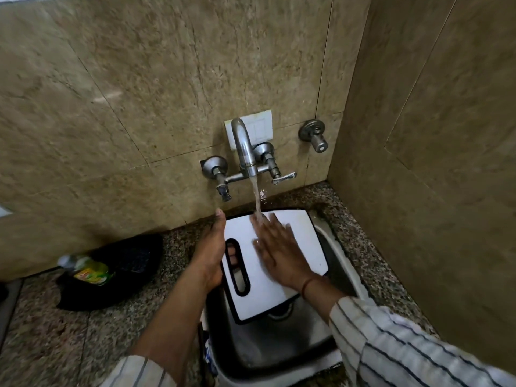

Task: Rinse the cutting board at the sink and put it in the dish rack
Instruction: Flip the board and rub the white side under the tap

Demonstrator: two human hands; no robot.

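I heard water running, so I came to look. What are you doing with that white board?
A person is rinsing a white cutting board over the steel sink. The left hand grips the board's handle end, fingers showing through the slot. The right hand lies flat on top, rubbing where water from the tap lands. No dish rack is in view.

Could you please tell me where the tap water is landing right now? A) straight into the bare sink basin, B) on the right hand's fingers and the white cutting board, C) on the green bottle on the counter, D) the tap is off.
B: the stream from the tap falls onto the right hand, laid flat on the cutting board.
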